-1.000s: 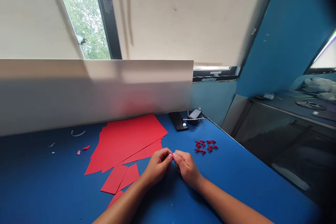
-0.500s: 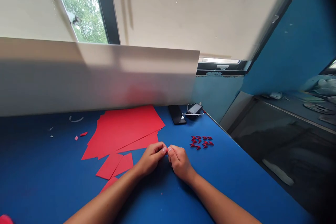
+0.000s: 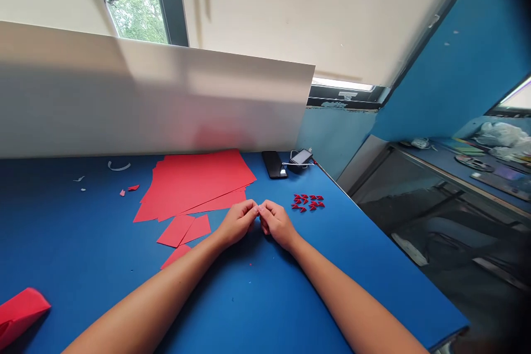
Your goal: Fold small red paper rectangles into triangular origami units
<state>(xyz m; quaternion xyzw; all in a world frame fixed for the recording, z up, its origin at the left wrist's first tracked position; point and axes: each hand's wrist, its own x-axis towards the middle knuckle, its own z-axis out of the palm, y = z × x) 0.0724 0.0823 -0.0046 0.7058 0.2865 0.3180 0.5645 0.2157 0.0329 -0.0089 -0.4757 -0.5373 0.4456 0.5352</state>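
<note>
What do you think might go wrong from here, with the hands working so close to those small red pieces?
The small red paper triangles lie loose just beyond the right hand, so a careless sweep might scatter them, perhaps over the edge of the blue table. Whatever the fingertips are pinching is too small to make out, and it could slip onto the table.

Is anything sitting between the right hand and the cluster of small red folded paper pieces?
Nothing visible does: only the blue tabletop lies between the right hand and the cluster of small red folded paper pieces.
</note>
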